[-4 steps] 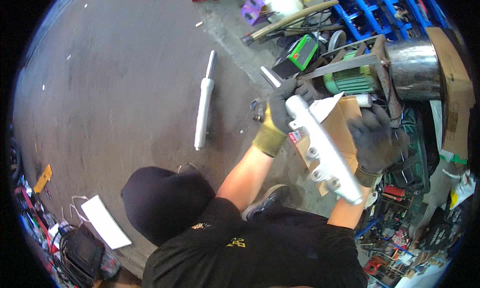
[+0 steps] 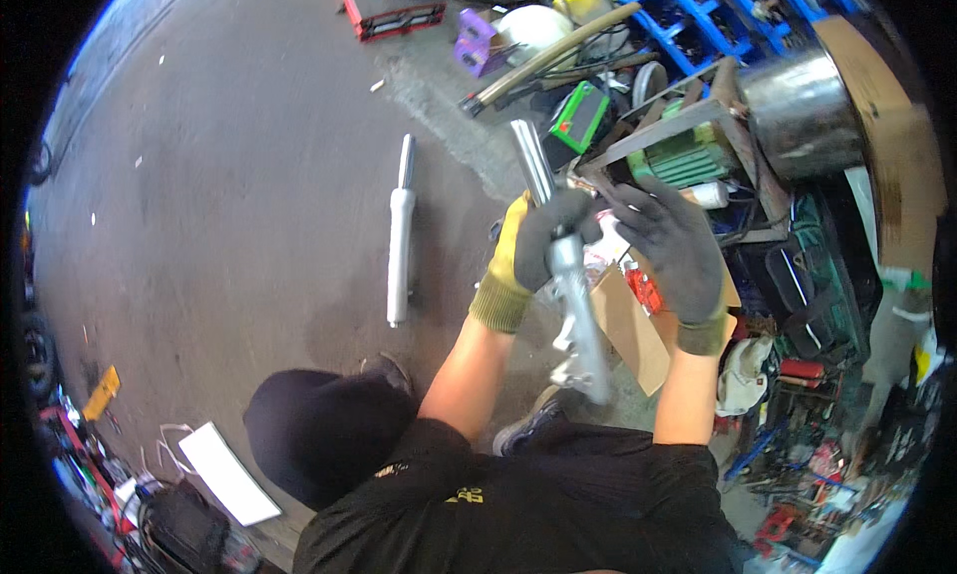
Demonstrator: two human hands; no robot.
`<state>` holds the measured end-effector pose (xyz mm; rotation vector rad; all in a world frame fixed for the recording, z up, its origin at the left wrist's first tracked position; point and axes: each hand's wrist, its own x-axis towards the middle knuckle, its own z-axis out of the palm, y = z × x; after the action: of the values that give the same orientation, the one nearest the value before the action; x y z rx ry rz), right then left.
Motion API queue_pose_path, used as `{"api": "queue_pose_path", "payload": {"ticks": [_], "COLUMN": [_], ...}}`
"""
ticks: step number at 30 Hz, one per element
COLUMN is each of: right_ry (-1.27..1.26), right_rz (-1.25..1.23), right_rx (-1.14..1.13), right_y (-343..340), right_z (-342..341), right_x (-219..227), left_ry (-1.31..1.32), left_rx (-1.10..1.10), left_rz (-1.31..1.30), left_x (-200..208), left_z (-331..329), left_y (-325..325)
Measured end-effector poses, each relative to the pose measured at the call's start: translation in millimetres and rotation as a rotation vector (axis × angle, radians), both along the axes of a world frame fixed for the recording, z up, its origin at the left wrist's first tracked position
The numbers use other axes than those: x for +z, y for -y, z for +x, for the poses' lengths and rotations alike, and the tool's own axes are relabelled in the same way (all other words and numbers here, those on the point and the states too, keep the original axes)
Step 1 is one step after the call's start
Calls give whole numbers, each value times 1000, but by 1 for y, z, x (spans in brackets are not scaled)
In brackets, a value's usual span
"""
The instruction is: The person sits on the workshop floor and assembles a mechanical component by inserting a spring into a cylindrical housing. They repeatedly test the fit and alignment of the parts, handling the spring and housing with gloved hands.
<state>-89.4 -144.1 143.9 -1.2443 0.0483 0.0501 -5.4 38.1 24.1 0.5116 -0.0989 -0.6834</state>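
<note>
Presently, held strut slants just left of the box, chrome tube uppermost, silver body below (slightly blurred). Left hand, gloved, is wrapped round the strut near where tube meets body. Right hand, gloved, hangs over the box, fingers half spread and bent; no hold seen, though fingertip contact with something small cannot be ruled out. Red item shows at the box's mouth. Second strut lies on the floor, well left of the box, untouched. Progress, as judged: both struts show tube joined to body, so that much looks done; anything left inside them cannot be read. Beyond the box: motor; farther left, battery; farther right, drum.
</note>
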Motion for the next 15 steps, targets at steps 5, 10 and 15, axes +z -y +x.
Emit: {"api": "queue_pose_path", "payload": {"ticks": [5, 10, 15], "right_ry": [54, 273, 124], "right_rz": [-340, -536, -195], "right_rx": [-96, -128, -168], "right_y": [-24, -60, -60], "right_z": [20, 18, 21], "right_x": [-18, -33, -43], "left_ry": [590, 1084, 1346], "left_rx": [3, 78, 346], "left_rz": [616, 1155, 1207], "left_x": [1, -47, -48], "left_z": [-37, -33, -25], "left_y": [18, 25, 19]}}
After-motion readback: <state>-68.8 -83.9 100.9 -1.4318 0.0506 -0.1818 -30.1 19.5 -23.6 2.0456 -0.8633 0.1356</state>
